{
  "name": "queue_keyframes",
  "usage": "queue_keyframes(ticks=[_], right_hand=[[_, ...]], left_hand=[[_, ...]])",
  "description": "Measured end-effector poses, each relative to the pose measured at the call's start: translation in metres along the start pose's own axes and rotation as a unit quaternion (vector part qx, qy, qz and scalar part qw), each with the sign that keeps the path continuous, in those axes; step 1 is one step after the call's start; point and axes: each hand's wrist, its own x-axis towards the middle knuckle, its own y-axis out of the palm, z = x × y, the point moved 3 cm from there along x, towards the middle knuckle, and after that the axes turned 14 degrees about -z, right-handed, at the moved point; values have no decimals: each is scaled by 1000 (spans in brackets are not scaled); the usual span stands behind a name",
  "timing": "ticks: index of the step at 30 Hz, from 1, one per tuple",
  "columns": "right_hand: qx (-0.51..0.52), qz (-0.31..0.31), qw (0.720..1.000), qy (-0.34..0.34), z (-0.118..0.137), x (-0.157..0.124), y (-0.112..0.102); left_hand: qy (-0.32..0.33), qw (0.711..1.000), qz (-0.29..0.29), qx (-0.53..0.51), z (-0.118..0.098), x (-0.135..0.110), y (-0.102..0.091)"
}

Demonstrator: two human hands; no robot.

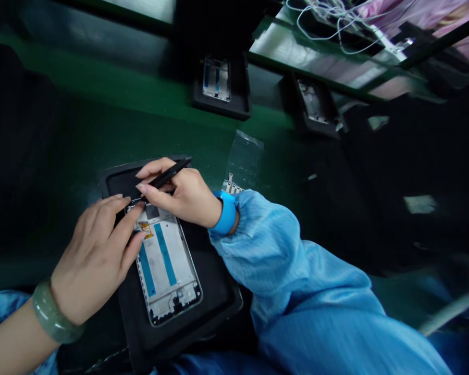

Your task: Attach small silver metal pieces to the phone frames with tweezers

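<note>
I cannot make out tool tip, lost between fingertips; area far right of hands blurred, dark. Right hand (183,195) pinches black tool (168,175). Left hand (96,255) just beside it, fingers flat, unclenched, pressing phone frame (168,271). Frame lies in black tray (219,297) under both hands. Beyond right hand: plastic bag (244,159), green surface (101,83).

a silver-edged phone frame (166,271) lies flat in a black tray (214,307), two blue strips along its white middle. a slim black tool (170,174) slants over its far end.
</note>
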Motion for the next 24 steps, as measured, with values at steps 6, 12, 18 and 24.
queue_keyframes(ticks=[6,12,18,24], right_hand=[[-9,-1,1000,-11,1,0,1],[-11,2,1000,-13,1,0,1],[-36,31,998,-31,3,2,2],[-58,50,996,-34,6,8,1]], left_hand=[[1,1000,2,-6,2,0,0],[2,1000,2,-3,2,-1,0],[-4,1000,13,0,2,-3,1],[-1,1000,10,-3,1,-1,0]])
